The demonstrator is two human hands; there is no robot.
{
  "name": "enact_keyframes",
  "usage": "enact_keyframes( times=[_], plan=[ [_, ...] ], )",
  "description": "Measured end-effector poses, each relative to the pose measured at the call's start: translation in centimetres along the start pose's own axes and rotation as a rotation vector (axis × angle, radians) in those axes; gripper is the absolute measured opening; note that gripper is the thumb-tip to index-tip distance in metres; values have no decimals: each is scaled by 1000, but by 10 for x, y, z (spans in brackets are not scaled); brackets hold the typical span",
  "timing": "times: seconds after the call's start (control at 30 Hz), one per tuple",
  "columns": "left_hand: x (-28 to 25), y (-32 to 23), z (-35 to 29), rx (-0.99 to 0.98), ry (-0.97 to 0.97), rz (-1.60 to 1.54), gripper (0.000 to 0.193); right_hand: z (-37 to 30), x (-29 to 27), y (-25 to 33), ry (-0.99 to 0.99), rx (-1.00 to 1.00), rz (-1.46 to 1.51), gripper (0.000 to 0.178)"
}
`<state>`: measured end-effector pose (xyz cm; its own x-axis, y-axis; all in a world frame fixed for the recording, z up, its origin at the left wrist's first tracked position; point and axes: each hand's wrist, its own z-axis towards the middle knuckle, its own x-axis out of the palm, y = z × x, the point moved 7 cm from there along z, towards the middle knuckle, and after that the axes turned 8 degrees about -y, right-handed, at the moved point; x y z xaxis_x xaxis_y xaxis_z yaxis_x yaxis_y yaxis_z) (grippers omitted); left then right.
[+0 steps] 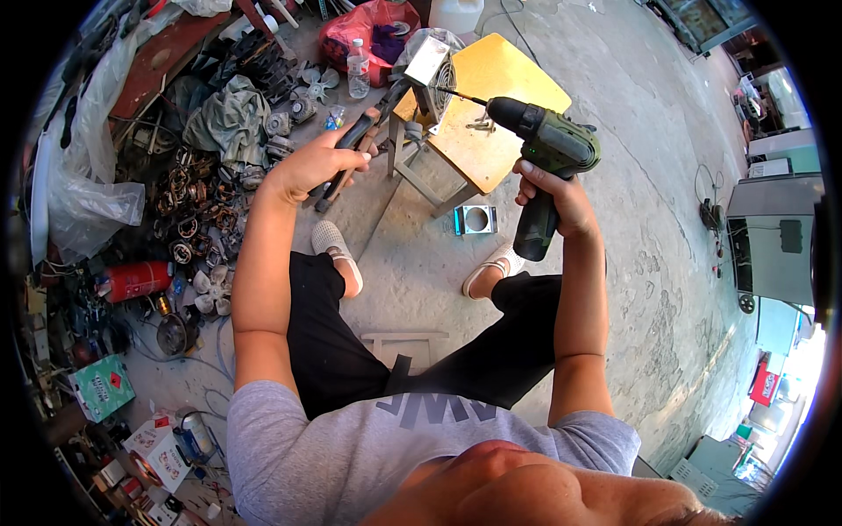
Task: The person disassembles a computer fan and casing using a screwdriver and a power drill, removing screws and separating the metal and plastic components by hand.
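My left hand (pixel 317 167) is closed around the handles of a pair of large pliers (pixel 358 133). Their far end meets a pale box-shaped metal piece (pixel 427 60) at the edge of a low yellow-topped stool (pixel 504 70); the exact grip of the jaws is hard to make out. My right hand (pixel 560 195) wraps the grip of a green and black cordless drill (pixel 561 145). Its long thin bit points left, the tip at or close to the metal piece. Several small metal parts (pixel 481 125) lie on the stool top.
A square frame with a round hole (pixel 476 219) is on the floor between my feet. Scrap motor parts (pixel 189 228) are heaped at left, near a red cylinder (pixel 136 281). A plastic bottle (pixel 358 70) and red bag (pixel 368 31) stand beyond the pliers.
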<state>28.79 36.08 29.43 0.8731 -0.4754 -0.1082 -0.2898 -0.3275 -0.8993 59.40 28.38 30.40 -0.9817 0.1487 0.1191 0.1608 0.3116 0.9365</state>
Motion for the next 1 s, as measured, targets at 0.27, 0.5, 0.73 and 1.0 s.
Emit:
enact_keyframes(
  times=[0.27, 0.5, 0.73, 1.0],
  plan=[
    [2, 0, 0, 6, 9, -21, 64, 0, 0, 2, 10, -19, 11, 24],
    [1, -1, 0, 4, -2, -25, 63, 2, -3, 1, 3, -31, 17, 27],
    [1, 1, 2, -7, -5, -37, 62, 0, -3, 4, -29, -37, 48, 24],
    [-2, 6, 5, -22, 12, -76, 66, 0, -13, 5, -15, -61, -47, 25]
  ],
)
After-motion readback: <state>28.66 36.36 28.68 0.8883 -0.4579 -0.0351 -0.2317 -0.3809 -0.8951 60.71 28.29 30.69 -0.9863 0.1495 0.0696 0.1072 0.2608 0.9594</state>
